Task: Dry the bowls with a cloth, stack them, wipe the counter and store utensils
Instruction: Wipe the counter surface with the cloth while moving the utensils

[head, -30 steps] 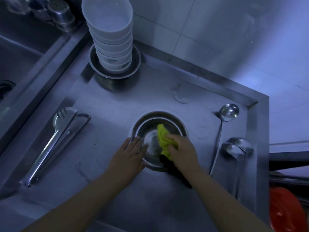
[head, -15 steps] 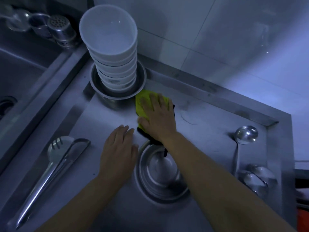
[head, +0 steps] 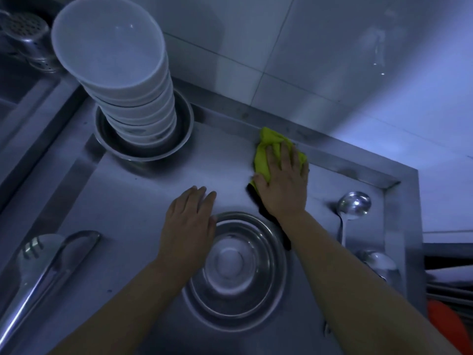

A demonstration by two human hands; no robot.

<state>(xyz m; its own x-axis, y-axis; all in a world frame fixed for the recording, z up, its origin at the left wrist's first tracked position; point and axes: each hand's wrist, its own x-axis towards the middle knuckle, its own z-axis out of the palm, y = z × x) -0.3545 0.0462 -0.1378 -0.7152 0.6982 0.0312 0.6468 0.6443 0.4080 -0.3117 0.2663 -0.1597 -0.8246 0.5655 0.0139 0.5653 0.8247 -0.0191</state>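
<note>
My right hand (head: 284,185) presses flat on a yellow cloth (head: 266,155) against the steel counter (head: 143,190), close to the back ledge. My left hand (head: 189,219) rests flat on the counter, its thumb side touching the rim of a steel bowl (head: 238,267) that sits in front of me. A tall stack of white bowls (head: 122,80) stands in another steel bowl (head: 184,124) at the back left. Steel tongs (head: 43,262) lie at the left. Two ladles (head: 354,206) lie at the right.
A raised ledge (head: 332,160) borders the counter at the back and right, below a tiled wall. A sink (head: 15,80) with a perforated strainer cup (head: 25,34) lies to the left. An orange object (head: 445,321) shows beyond the right edge.
My right hand left the steel bowl with the cloth and swept it across the counter from beside the bowl stack to the right along the back ledge. My left hand came off the bowl's rim.
</note>
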